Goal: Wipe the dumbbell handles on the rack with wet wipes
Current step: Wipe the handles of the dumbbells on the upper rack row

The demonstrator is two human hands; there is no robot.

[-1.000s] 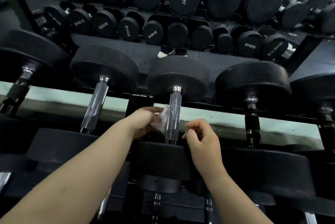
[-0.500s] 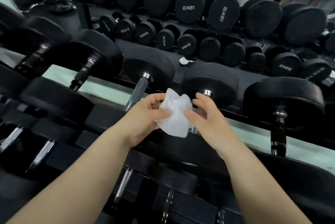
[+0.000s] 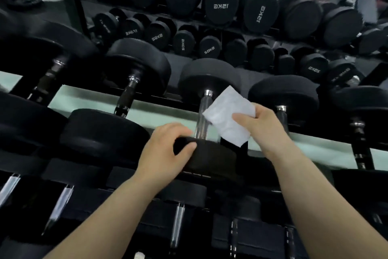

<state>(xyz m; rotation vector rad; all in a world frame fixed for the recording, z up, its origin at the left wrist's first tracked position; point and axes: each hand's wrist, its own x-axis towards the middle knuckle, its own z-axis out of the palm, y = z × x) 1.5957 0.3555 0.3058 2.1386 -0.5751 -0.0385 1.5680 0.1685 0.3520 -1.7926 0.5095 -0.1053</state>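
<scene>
While left fingers (image 3: 176, 130) seemingly grip the dumbbell head (image 3: 210, 158), right fingers (image 3: 243, 119) pinch the wipe (image 3: 226, 116) beside its handle (image 3: 203, 111).

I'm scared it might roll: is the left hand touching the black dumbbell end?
Touching. Head view: the left hand grips the black dumbbell end, fingers over its top, thumb on its face.

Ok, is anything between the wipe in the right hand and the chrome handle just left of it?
Nothing visible. The right hand pinches the wipe right beside the chrome handle, whose shaft is bare. The left hand grips the near weight head below, fingers off the shaft.
</scene>
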